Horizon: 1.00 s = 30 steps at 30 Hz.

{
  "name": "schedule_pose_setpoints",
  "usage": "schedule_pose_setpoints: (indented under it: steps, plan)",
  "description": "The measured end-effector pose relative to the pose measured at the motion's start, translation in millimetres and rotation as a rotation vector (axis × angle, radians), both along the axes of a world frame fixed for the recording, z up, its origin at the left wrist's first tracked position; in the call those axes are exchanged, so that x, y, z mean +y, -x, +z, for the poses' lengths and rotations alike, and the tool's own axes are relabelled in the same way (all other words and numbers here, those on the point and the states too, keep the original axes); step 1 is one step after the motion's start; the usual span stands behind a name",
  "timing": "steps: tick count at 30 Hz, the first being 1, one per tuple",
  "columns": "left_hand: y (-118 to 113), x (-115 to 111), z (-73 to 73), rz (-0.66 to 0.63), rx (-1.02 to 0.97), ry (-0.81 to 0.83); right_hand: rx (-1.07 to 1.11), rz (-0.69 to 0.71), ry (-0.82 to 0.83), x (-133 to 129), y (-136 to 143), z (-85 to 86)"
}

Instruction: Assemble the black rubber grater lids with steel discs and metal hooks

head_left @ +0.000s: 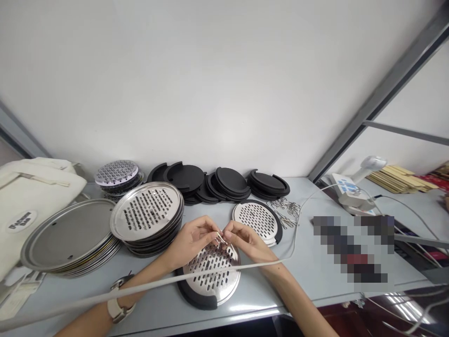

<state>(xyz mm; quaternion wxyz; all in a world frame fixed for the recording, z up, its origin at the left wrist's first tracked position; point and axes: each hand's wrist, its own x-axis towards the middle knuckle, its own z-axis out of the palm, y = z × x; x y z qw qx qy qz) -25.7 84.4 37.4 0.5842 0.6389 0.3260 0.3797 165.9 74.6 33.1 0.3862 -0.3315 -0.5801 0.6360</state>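
Observation:
My left hand (193, 239) and my right hand (248, 239) meet above a perforated metal disc (224, 286). Fingertips of both are pinched round a small shiny bent-metal piece (220, 238), whose exact kind I cannot make out. The disc lies beneath them, with a curved black rim (196, 299) along its near left edge. Behind my right hand rests another perforated disc (255, 219) in a black holder. Several loose silvery wire clips (288, 210) are scattered beside it.
Stacked perforated discs (149, 210) and big grey round plates (80, 234) stand left. Black round holders (228, 182) line the wall. A white cable (147, 284) crosses in front of my arms. A scanner (368, 166) is at right, a white bag (38, 187) at far left.

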Motion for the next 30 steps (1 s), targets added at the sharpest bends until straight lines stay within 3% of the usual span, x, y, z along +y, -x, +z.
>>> schedule_pose_setpoints:
  steps: [7, 18, 30]
  plan:
    - [1.8, 0.2, -0.1, -0.002, -0.019, -0.043, 0.139, -0.053, 0.013, 5.5, 2.1, -7.7]
    - [2.0, 1.3, -2.5, 0.004, 0.044, -0.02, 0.119, -0.123, 0.022, 6.3, 0.2, -6.9]
    - [1.8, 1.6, 0.0, -0.013, 0.006, 0.048, 0.133, -0.071, 0.022, 5.3, 1.8, -8.0]
